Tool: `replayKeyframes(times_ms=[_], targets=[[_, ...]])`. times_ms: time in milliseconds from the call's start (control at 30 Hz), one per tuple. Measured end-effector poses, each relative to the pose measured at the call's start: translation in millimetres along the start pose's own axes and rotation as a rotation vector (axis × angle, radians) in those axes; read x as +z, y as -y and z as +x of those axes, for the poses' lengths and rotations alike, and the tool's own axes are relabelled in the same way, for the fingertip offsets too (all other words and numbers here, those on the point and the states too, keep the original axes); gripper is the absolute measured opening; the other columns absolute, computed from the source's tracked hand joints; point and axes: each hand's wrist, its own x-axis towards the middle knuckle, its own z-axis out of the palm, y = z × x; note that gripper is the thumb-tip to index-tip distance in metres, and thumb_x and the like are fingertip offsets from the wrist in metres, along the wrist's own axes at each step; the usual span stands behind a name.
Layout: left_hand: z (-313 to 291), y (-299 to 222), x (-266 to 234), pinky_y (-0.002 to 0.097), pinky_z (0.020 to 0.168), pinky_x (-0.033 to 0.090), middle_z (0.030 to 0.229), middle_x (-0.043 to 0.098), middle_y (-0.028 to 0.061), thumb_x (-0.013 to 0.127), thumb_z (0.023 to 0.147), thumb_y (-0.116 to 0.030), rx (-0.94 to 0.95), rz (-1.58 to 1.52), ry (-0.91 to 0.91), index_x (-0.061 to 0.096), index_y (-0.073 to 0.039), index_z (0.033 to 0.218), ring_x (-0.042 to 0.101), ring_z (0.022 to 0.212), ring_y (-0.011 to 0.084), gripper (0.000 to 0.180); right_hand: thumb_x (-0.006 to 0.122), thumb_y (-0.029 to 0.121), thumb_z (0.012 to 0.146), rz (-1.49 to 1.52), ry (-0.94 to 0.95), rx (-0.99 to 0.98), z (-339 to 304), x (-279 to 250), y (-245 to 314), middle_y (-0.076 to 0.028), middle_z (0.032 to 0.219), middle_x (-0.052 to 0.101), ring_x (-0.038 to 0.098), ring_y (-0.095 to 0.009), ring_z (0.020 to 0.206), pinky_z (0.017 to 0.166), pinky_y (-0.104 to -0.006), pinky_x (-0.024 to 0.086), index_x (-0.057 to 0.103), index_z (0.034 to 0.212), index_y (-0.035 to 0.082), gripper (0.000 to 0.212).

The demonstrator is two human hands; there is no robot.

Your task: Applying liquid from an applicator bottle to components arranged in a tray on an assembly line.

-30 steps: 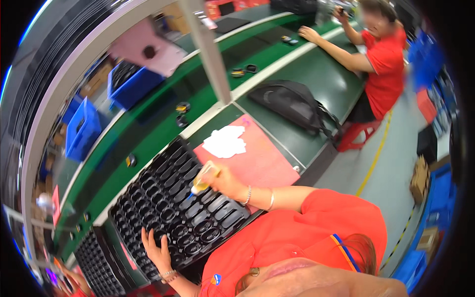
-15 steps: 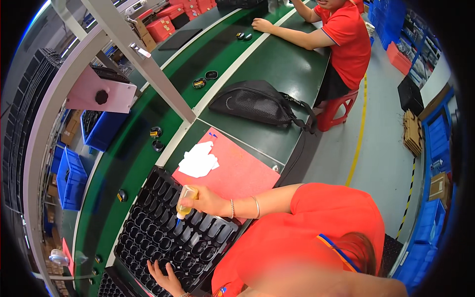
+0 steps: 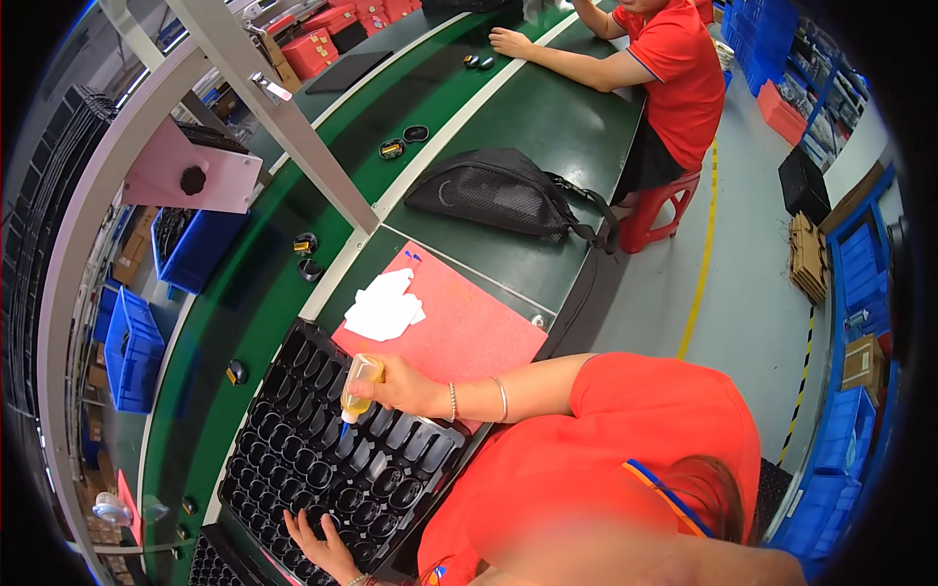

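Observation:
A clear squeeze bottle (image 3: 361, 372) of yellowish liquid is tipped nozzle-down in my right hand (image 3: 408, 390), whose fingers are closed round it. Its thin blue tip points into the black tray (image 3: 455, 450) beneath; whether it touches a part cannot be told. Rows of small cells fill this tray, with black rounded parts in many of them. My left hand (image 3: 323, 549) rests at the tray's near left, fingers spread, holding nothing I can see.
Beyond the tray lie a pink mat (image 3: 479, 317), crumpled white paper (image 3: 384, 305) and a black bag (image 3: 493, 195). A green conveyor (image 3: 264, 313) on the left carries small black cases. A metal post (image 3: 283, 122) rises beside it. A co-worker (image 3: 674, 88) sits farther along.
The whole view has shifted slightly. My right hand keeps its hold on the bottle over the tray, and my left hand stays spread on it.

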Motion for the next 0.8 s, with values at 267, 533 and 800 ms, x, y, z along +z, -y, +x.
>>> replayKeyframes(times_ms=[267,533,800], targets=[[0,-1,-1,0.04,0.098,0.035,0.137,0.037,0.0161,0.06,0.084,-0.019,-0.011,0.036,0.006,0.052,0.004,0.116,0.04,0.123,0.0324,0.04,0.062,0.039,0.084,0.003,-0.006,-0.051,2,0,-3,0.0,0.073,0.06,0.049,-0.006,0.057,0.046,-0.0209,0.037,0.058,0.082,0.006,0.033],[0,-1,-2,0.0399,0.097,0.036,0.138,0.036,0.0156,0.059,0.084,-0.021,-0.014,0.028,0.011,0.052,0.004,0.116,0.04,0.122,0.0324,0.041,0.061,0.042,0.084,-0.014,-0.006,-0.043,4,0,-8,0.0,0.072,0.06,0.048,-0.005,0.053,0.043,-0.0195,0.036,0.058,0.083,0.007,0.035],[-9,-7,-3,0.0402,0.098,0.035,0.138,0.036,0.017,0.056,0.086,-0.021,-0.039,0.11,0.024,0.05,0.004,0.118,0.039,0.123,0.033,0.041,0.059,0.042,0.084,0.09,-0.007,-0.025,7,-2,-10,-0.002,0.074,0.062,0.045,-0.004,0.049,0.041,-0.0186,0.034,0.055,0.085,0.007,0.036]])
